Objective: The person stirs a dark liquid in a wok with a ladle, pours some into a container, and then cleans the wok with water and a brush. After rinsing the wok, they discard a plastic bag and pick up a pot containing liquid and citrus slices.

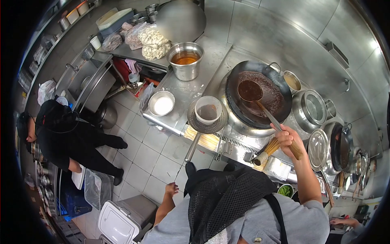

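Observation:
My right hand (287, 139) is wrapped round the wooden-ended handle of a ladle (273, 116). The ladle's bowl holds dark brown liquid and sits inside a large black wok (235, 101). Brown sauce (269, 88) with a bubbly surface coats the wok's bottom. My left hand (172, 189) hangs low beside my body, away from the counter, its fingers curled and nothing visible in them. Left of the wok, a perforated strainer (192, 148) bears a plastic tub (208, 110). A bamboo brush (267, 152) lies below my right hand.
On the steel counter (178, 91) stand a pot of amber liquid (186, 67) and a bowl of white contents (161, 103). Right of the wok are metal pots (310, 106) and a mesh skimmer (318, 148). Another person (61, 130) bends at the left, near an open-lidded bin (122, 223).

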`<state>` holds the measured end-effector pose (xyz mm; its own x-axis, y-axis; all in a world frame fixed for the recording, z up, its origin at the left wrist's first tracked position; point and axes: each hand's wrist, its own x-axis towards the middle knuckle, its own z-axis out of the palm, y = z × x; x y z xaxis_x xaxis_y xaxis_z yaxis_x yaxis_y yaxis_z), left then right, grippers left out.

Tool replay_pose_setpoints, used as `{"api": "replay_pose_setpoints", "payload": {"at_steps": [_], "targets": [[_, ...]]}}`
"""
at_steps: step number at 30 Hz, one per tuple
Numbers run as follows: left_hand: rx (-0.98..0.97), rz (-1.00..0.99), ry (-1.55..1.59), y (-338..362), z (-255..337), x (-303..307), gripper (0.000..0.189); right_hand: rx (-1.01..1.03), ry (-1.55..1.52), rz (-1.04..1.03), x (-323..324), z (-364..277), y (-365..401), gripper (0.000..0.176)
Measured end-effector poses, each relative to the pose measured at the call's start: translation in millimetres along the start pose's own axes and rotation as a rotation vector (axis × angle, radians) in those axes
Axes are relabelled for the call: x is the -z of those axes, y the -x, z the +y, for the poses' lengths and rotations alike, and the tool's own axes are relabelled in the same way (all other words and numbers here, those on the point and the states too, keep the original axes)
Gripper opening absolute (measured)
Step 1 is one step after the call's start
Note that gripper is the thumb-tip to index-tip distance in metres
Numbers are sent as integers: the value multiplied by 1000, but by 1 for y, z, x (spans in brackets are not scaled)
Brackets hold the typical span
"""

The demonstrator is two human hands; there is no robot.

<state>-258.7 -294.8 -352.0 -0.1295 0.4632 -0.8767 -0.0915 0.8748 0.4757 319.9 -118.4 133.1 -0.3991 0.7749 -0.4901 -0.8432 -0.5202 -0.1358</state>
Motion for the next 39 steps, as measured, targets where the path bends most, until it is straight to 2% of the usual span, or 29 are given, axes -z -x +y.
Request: {"api": "replay_pose_setpoints", "payload": {"at_steps": [7,11,14,15,16,19,24,26,27,30,32,34,36,38,39], "targets": [[-3,23,-44,-10,31,-6,42,-106,-16,-118,-30,29,26,45],[-9,11,-57,-7,46,-11,43,-124,32,-102,-35,46,26,45],[-20,12,-59,-8,46,-8,42,-143,83,-108,-15,52,13,48],[-32,13,-61,-6,47,-8,42,-113,180,-14,-16,56,10,46],[-32,19,-54,-5,47,-7,42,-121,183,-17,-17,61,6,46],[3,49,-39,-2,45,0,42,-12,630,103,-12,73,-5,44],[48,38,-54,9,31,15,42,36,841,154,0,82,-13,44],[55,51,-78,11,28,16,42,98,1043,170,7,82,-15,45],[61,59,-107,14,28,17,41,133,1098,160,7,82,-14,52],[69,78,-104,17,32,15,40,215,1209,139,14,83,-12,58],[68,95,-114,17,38,11,39,280,1247,99,19,89,-13,55],[28,73,-90,16,43,10,39,323,1343,157,25,98,-13,57],[17,56,-70,12,47,9,39,316,1360,120,35,100,-16,59],[1,44,-9,3,53,6,40,164,1367,224,35,102,-16,59],[-15,60,-24,1,56,3,41,151,1390,185,43,104,-21,62]]}}
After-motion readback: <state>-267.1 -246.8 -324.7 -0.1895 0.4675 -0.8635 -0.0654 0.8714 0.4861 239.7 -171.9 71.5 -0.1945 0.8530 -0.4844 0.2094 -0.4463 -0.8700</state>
